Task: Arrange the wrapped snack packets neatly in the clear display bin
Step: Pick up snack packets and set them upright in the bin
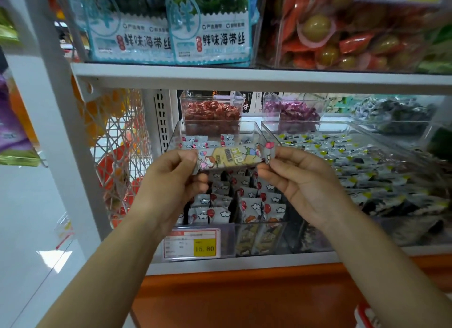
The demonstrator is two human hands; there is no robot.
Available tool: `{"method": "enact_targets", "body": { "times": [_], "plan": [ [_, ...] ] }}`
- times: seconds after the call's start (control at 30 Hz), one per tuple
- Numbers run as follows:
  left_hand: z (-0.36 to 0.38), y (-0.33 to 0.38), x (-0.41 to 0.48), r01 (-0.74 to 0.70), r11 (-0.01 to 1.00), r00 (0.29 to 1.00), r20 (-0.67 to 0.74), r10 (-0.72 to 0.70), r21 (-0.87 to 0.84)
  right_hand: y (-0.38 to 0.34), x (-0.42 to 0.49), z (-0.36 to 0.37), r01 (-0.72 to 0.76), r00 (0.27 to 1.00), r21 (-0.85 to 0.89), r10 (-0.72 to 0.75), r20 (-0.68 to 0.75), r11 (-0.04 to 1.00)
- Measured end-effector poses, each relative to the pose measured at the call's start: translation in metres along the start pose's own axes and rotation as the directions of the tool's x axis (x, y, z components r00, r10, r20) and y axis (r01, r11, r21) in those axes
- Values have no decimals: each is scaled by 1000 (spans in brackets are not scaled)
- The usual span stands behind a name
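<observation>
Both hands pinch one wrapped snack packet [232, 156] by its ends. The left hand [171, 178] nips the left seal between thumb and fingers, and the right hand [300, 181] does the same at the right seal. The packet lies level between them, printed face toward the camera, held over the clear display bin [259, 234] and apart from the stock inside.

The stowed packets [227, 205] stand on edge in rough rows near the front of the bin, several of them leaning. A price tag [193, 244] sits low on the front wall.

The packet looks very light, in glossy film that is likely slick and crinkly. It stays straight between the two pinches, which suggests a firm bar inside, though the pull of the hands could account for that, so I cannot be sure. The flat seals are the thinnest and easiest places to pinch, but film there can slip under a loose hold.

For slotting it upright into a row, a one-hand hold on one seal or across the long edges would probably serve better. That leaves the other hand free to steady the leaning neighbours, which look ready to topple at a nudge. The contents may be brittle, so a light squeeze seems wise.
</observation>
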State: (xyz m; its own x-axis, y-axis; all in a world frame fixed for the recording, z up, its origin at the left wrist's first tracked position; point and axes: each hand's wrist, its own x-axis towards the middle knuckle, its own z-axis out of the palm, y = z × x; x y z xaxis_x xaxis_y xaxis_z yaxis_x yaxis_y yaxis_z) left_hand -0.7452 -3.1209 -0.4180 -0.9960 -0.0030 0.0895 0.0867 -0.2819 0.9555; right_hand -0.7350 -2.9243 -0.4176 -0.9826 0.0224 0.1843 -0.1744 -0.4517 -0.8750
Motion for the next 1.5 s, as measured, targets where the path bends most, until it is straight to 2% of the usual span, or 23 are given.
{"method": "enact_targets", "body": {
  "times": [0.13,0.27,0.37,0.43,0.53,0.67,0.93,1.0,1.1,1.23,1.37,1.5],
  "plan": [
    [-2,3,-2,-6,998,996,83,12,-65,2,0,-1,94,993,-192,-107,-57,977],
    [-4,7,-4,25,996,980,199,-8,-84,3,-2,-2,189,966,-450,-247,-73,873],
    [-1,2,-5,-37,998,985,173,26,56,4,-5,0,236,948,-587,-315,-34,774],
    [-1,0,-4,-87,983,986,153,62,163,4,-6,2,235,950,-597,-310,-24,767],
    [-3,-1,-4,-120,976,979,187,85,182,3,-9,5,240,959,-519,-283,-5,821],
    [-1,1,-7,-159,968,960,258,106,194,1,-9,6,278,954,-537,-297,53,796],
    [-2,8,-13,-226,915,944,305,122,334,-2,-4,2,161,984,-401,-177,-2,902],
    [0,10,-14,-227,908,940,323,109,353,-1,-3,1,167,981,-437,-193,-15,884],
    [3,11,-16,-213,892,944,320,82,399,1,-3,2,215,956,-572,-289,-41,792],
    [5,10,-16,-160,881,968,246,51,445,3,-6,6,293,934,-672,-354,50,679],
    [2,14,-13,-94,884,980,200,1,458,3,-6,6,279,950,-657,-299,85,700],
    [-5,19,-11,-68,891,975,220,-37,449,1,-7,9,250,965,-655,-238,109,713]
  ]
}}
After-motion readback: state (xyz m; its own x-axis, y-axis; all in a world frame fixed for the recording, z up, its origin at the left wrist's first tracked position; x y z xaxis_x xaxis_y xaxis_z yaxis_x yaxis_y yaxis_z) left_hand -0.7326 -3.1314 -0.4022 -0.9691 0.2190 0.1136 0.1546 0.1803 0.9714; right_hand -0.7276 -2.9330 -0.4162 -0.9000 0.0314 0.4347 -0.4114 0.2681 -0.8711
